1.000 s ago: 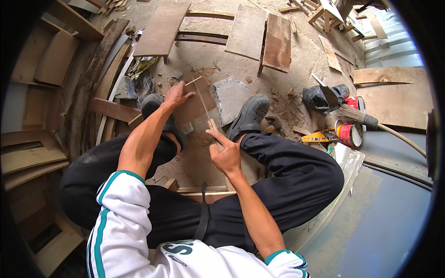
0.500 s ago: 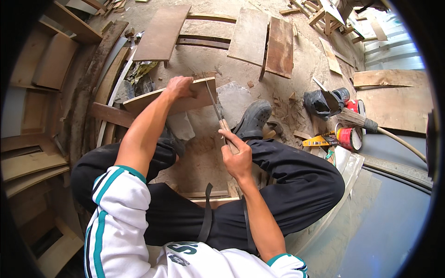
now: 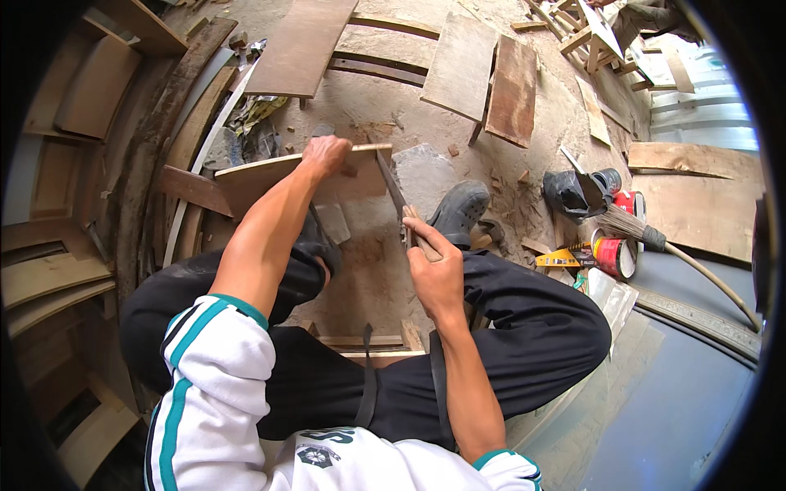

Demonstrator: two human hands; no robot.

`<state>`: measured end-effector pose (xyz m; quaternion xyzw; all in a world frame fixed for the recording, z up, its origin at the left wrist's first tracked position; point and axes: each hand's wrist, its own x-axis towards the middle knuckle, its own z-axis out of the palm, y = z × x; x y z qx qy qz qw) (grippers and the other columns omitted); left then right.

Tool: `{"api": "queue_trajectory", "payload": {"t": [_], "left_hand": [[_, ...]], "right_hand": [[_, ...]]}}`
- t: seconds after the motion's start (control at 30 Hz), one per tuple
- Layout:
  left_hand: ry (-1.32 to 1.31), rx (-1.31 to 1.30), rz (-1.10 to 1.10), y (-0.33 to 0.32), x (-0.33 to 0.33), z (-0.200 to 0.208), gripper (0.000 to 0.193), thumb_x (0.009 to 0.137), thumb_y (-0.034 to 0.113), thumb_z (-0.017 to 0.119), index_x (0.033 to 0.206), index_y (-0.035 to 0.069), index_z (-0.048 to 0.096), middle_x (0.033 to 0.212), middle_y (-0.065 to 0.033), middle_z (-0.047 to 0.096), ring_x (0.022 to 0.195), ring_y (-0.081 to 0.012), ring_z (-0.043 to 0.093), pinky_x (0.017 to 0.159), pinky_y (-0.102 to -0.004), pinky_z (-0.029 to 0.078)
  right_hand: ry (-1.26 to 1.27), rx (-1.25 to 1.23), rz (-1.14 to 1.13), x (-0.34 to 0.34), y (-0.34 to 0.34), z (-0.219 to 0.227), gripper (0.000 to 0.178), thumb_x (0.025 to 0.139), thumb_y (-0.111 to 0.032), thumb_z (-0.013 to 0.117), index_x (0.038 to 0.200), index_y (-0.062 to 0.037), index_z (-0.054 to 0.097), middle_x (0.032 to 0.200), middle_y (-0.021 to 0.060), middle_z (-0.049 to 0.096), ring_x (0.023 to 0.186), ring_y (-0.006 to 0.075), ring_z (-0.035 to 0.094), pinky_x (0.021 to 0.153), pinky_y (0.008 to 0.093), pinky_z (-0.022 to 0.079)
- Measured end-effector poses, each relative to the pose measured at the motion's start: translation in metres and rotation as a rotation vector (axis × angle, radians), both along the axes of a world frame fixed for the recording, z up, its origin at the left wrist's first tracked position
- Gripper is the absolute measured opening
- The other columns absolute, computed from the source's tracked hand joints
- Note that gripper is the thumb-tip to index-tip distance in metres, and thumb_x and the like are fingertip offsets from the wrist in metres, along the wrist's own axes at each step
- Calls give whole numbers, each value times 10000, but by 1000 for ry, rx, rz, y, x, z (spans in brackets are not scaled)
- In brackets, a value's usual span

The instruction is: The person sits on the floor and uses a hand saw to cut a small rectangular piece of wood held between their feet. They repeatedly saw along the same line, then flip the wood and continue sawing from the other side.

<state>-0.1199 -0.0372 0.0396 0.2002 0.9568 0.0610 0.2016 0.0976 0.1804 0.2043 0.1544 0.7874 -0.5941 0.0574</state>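
Observation:
A flat wooden board (image 3: pixel 274 182) is held up off the ground in front of me. My left hand (image 3: pixel 327 155) grips its upper edge near the right end, fingers partly hidden behind the board. In my right hand (image 3: pixel 432 266) is a handsaw, its wooden handle (image 3: pixel 423 244) wrapped by the fingers. The saw's tapering metal blade (image 3: pixel 393 186) runs up and away to meet the board's edge close to the right end. Where the blade passes the board, the cut itself is too small to make out.
Dark clogs (image 3: pixel 460 211) are on my feet. Boards on a low frame (image 3: pixel 299 49) stand ahead. To the right lie a broom (image 3: pixel 626 214), paint cans (image 3: pixel 614 254) and a yellow handsaw (image 3: pixel 565 256). Wooden cabinets (image 3: pixel 57 204) line the left. A person's arm shows at the far right.
The saw has drawn back toward me; its tip now sits nearer the board's edge. My left hand keeps its grip. The whole view has shifted slightly.

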Motion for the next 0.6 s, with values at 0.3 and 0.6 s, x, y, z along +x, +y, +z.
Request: {"api": "queue_trajectory", "payload": {"t": [0.3, 0.6], "left_hand": [[-26, -8, 105, -23, 7, -5, 728, 604, 688, 837, 954, 61, 718, 946, -198, 731, 967, -404, 706, 827, -497, 546], [17, 11, 165, -25, 3, -1, 720, 629, 705, 813, 931, 61, 705, 961, -188, 738, 980, -405, 706, 821, -507, 542]], "right_hand": [[-40, 20, 75, -5, -28, 8, 404, 838, -76, 579, 1218, -35, 710, 1140, 244, 721, 809, 230, 739, 795, 320, 555], [12, 49, 83, -16, -25, 12, 406, 823, -24, 553, 1199, 6, 705, 1190, 225, 718, 1136, 257, 689, 992, 301, 487]]}}
